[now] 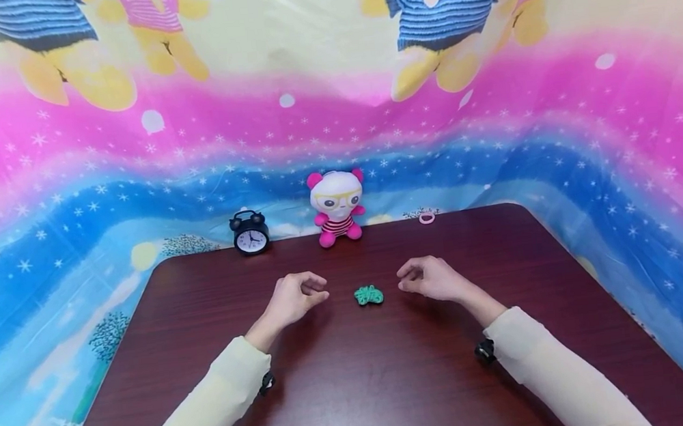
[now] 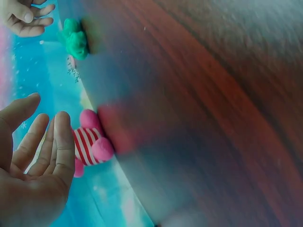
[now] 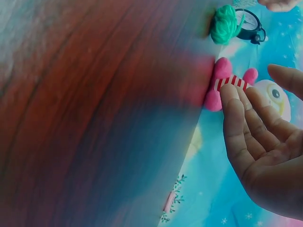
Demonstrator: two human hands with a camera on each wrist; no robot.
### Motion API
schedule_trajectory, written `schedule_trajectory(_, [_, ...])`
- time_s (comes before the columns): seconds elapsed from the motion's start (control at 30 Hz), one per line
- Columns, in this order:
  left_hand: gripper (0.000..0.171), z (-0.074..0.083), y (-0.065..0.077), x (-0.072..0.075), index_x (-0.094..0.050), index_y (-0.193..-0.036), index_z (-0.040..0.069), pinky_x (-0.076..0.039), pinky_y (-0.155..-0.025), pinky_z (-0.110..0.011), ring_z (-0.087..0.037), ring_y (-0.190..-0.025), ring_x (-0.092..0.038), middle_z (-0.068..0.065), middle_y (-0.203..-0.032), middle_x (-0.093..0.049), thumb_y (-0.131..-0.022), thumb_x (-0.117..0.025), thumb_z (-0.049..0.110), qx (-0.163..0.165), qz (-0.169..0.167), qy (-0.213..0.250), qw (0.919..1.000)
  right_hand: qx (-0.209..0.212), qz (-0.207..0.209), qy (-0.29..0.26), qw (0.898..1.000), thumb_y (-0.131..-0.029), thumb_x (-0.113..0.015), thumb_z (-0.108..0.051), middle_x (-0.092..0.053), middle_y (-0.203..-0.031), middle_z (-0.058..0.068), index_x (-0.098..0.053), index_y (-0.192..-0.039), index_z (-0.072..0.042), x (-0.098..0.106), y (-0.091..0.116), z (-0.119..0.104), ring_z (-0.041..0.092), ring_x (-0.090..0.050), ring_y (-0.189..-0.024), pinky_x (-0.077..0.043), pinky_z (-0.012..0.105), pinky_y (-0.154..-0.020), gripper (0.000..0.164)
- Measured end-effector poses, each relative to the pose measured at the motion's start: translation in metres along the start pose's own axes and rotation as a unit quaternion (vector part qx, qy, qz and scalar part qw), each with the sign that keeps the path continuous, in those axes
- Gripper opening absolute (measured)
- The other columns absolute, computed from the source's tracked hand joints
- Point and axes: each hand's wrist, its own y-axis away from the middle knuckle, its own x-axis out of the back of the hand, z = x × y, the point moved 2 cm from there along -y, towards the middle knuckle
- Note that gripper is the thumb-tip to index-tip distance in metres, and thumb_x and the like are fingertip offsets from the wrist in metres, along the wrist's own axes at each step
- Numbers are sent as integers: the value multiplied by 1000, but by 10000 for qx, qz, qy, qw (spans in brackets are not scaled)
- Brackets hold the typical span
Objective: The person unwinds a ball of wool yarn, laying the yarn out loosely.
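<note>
A small green bundle [image 1: 369, 295], which looks like coiled cord, lies on the table between the two hands. My left hand [image 1: 295, 295] hovers to its left, fingers loosely bent and nothing in them. On the other side my right hand [image 1: 434, 278] mirrors it, also holding nothing and apart from the bundle. Both wrist views show the same green bundle [image 2: 75, 39] [image 3: 224, 24] beyond relaxed fingers. Its exact make-up is too blurred there to tell.
Along the table's [image 1: 358, 389] back edge stand a black alarm clock [image 1: 251, 238] and a pink and white panda plush [image 1: 337, 206]. A pale pink ring [image 1: 426, 218] lies at the back right. Printed cloth [image 1: 333, 124] hangs around the table.
</note>
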Motion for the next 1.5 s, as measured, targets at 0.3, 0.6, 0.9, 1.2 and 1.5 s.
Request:
schedule_trajectory(0.3, [21,3,-6,-15,-76,-105,11,-59,-76,-31,-15,-82,-71,0,-94,-77,-85,-80,19,-201,-53,40,9998,-47,-29,-11,10000,-90,-73,-25,-71,-89,2,-71,-112,-8,-11,-3,-3,27,-66,-70,-55,32,-59,28])
schedule_trajectory(0.6, [21,9,-8,-24,-77,-105,9,-59,-75,-31,-16,-82,-72,-4,-97,-77,-86,-79,17,-263,-195,13,9995,-81,-190,45,9998,-90,-74,-23,-71,-85,2,-71,-110,-8,-21,-5,-8,24,-66,-70,-55,30,-57,25])
schedule_trajectory(0.9, [19,13,-11,-33,-77,-104,9,-60,-76,-31,-15,-82,-73,-4,-97,-78,-87,-78,16,-349,-302,-38,9989,-95,-289,68,9995,-90,-74,-22,-69,-78,3,-71,-108,-8,-30,-9,-10,24,-66,-65,-54,28,-54,22])
schedule_trajectory(1.2, [23,17,-16,-46,-75,-108,6,-60,-80,-33,-17,-86,-74,-6,-99,-77,-88,-77,16,-398,-449,-13,9982,-158,-201,83,9996,-90,-74,-21,-67,-73,0,-72,-105,-10,-36,-12,-11,21,-64,-61,-54,30,-53,19])
schedule_trajectory(1.5, [23,20,-20,-54,-74,-109,5,-59,-83,-33,-17,-91,-74,-7,-98,-78,-88,-76,14,-270,-541,-83,9981,-161,-248,21,9996,-89,-73,-19,-67,-73,2,-72,-104,-8,-39,-16,-11,21,-65,-61,-54,30,-52,18])
